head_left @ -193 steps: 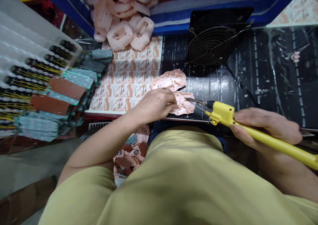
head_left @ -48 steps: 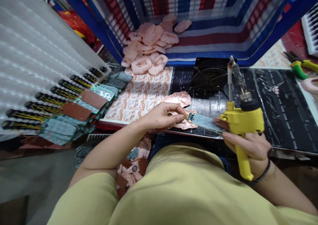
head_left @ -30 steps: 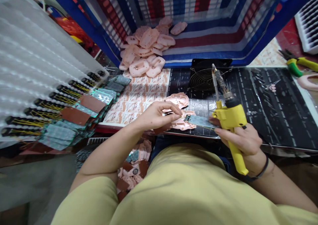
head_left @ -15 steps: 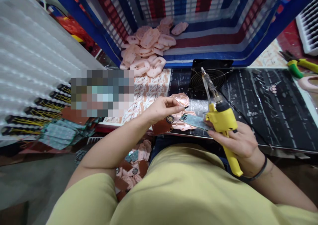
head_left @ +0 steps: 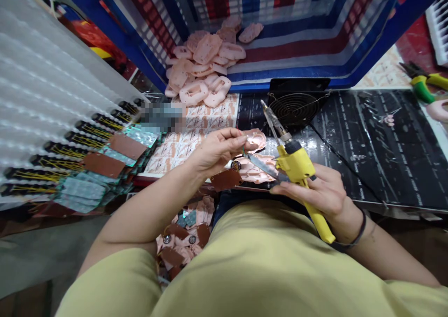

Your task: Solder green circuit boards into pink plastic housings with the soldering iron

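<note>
My left hand is closed in a pinch at the near end of a small circuit board; thin coloured wire shows at the fingertips. In my right hand is a yellow soldering gun, its metal tip pointing up and away. Those same right fingers also grip the board's other end, tilting it. Beneath lie a pink plastic shell and a second pink shell piece. A brown board and a small round speaker lie just left of the lower shell.
Behind stands a blue crate with a striped lining and a heap of pink shells. A black fan sits before it. Stacked boards with yellow wires are at left, pliers at right, and more parts below the table edge.
My left hand has moved slightly left, its pinch now at the wire. The soldering gun and right hand have shifted left, and the board has turned more edge-on.
</note>
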`<state>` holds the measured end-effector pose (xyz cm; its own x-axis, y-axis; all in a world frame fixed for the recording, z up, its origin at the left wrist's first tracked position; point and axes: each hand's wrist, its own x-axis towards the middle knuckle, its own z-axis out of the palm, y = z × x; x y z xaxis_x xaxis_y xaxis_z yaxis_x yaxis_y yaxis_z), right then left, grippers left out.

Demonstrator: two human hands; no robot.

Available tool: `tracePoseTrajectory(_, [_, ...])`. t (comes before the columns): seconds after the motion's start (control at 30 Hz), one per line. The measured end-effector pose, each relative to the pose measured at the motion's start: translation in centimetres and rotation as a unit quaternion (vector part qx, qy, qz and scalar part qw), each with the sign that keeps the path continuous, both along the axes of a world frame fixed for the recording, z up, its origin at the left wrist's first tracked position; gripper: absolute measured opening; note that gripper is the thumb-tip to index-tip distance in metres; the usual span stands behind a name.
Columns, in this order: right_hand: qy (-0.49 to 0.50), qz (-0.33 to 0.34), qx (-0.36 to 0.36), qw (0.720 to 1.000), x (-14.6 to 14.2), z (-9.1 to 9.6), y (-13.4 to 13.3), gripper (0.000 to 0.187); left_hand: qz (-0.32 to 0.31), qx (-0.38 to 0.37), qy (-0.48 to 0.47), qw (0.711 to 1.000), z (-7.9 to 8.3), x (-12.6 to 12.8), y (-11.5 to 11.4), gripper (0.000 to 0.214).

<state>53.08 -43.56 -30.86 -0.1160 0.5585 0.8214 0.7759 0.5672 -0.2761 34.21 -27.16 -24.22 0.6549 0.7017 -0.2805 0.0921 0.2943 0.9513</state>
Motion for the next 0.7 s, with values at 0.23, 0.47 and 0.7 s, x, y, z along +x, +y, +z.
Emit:
tracePoseTrajectory(0.23, [-0.017,-0.072,0.048,0.996,0.5,-1.4,-0.1,0.03,-0.033,0.161,0.085,0.983,2.6,-1.3,3.7,0.045])
tracePoseTrajectory(0.47, [-0.027,-0.067,0.059,0.996,1.1,-2.7,-0.3,0.027,-0.143,0.296,0.246,0.912,-0.2,-0.7,6.2,0.026])
tracePoseTrajectory(0.7, [-0.031,-0.072,0.054,0.995,1.5,-3.1,-0.1,0.026,-0.122,0.414,0.312,0.846,-2.7,0.1,6.5,0.012])
